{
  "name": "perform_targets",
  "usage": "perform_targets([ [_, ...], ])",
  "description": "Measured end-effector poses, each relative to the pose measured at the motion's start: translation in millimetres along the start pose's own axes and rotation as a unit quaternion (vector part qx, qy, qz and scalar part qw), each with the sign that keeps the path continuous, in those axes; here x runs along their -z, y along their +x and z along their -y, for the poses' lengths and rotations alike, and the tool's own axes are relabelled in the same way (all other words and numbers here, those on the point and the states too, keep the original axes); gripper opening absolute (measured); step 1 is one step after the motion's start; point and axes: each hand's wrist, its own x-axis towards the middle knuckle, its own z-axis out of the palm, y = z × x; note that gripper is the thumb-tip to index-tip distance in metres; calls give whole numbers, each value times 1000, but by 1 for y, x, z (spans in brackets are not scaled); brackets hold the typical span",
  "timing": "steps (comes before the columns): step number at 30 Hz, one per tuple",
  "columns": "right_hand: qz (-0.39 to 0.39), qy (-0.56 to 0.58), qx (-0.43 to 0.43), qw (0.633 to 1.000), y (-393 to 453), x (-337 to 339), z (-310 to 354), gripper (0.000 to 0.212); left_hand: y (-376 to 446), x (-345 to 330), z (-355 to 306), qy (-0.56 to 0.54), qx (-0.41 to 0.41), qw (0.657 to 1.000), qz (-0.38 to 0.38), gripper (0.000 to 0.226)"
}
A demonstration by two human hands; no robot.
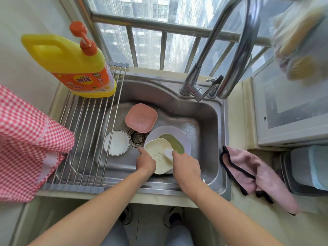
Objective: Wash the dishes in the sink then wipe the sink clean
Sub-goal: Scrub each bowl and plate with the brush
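1. Left hand (145, 161) gripping the near-left edge of the cream plate (159, 156), most likely to steady it and tip it up for scrubbing.
2. Right hand (185, 165) closed around a white sponge (168, 152), pressed onto the cream plate's face; scrubbing step, judging by the pose.
3. Cream plate held low in the sink (209, 110), over a green plate (174, 142) lying in a larger pale lilac plate (184, 137): stacked, probably so that each waits its turn.
4. Pink plate (141, 117) resting apart, overlapping the far edge of the drain (137, 137); white bowl (116, 142) left of the drain, partly under the rack.
5. Count of dishes: four plates, one bowl.
6. One drying rack (85, 132) rolled over the sink's left side, bearing one yellow soap bottle (71, 63), kept within reach.
7. One pink cloth (257, 173) on the counter to the right, likely for the wiping later. One tap (236, 50), no water seen running.
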Motion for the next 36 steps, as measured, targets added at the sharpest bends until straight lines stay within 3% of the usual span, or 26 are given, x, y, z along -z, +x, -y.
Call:
perform_targets([
  [7,-31,-10,57,998,6,-6,-19,48,34,27,-9,112,-75,990,47,33],
  [10,-31,-29,65,997,5,-11,-24,51,33,34,-12,96,-73,992,40,40],
  [13,-41,-31,61,997,2,-12,-23,50,13,21,-11,21,-32,998,46,61],
  [18,-34,-51,60,996,-1,-6,-21,43,7,14,-7,49,-92,991,-80,37],
  [23,-51,-44,55,996,8,-15,-21,40,30,24,-10,83,-102,991,-6,41],
  [29,-23,-29,43,998,3,-21,-28,32,35,20,-3,45,-103,991,-67,36],
  [36,-37,-21,43,998,15,-14,-18,32,32,19,-6,27,-111,992,-54,30],
])
